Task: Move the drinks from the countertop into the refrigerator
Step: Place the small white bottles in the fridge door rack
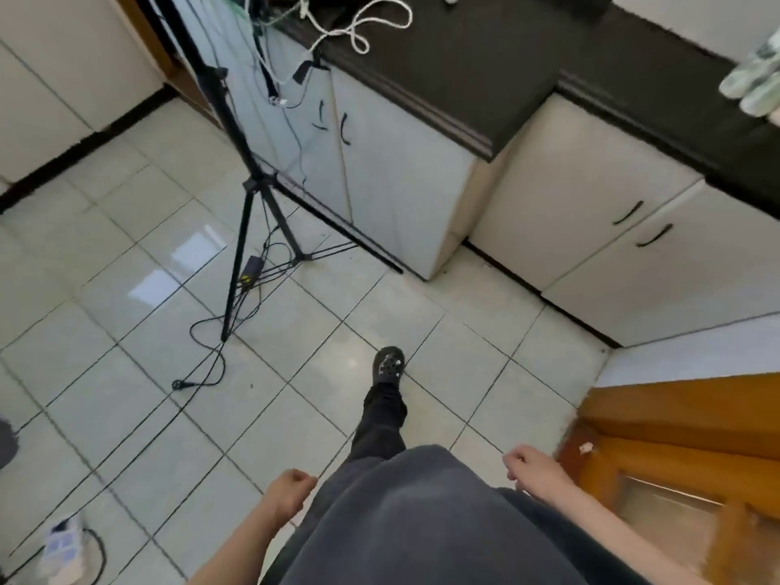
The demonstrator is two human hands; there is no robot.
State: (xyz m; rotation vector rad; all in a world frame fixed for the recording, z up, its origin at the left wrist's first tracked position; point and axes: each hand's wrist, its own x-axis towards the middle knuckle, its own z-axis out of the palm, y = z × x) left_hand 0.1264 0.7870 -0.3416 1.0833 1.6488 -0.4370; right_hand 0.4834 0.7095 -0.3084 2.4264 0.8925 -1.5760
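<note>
No drinks and no refrigerator show in this head view. The dark countertop (485, 65) runs across the top right, above white cabinets. My left hand (289, 489) hangs low by my left hip, fingers loosely curled, holding nothing. My right hand (534, 466) hangs by my right hip, also loosely curled and holding nothing. Both hands are far from the countertop. One foot in a black shoe (388, 365) is stepped forward on the tiled floor.
A black tripod (249, 192) with trailing cables stands on the floor left of the cabinets (405, 179). White cords (358, 27) lie on the counter. A wooden door (683, 466) is at the lower right. A power strip (63, 542) lies at the bottom left.
</note>
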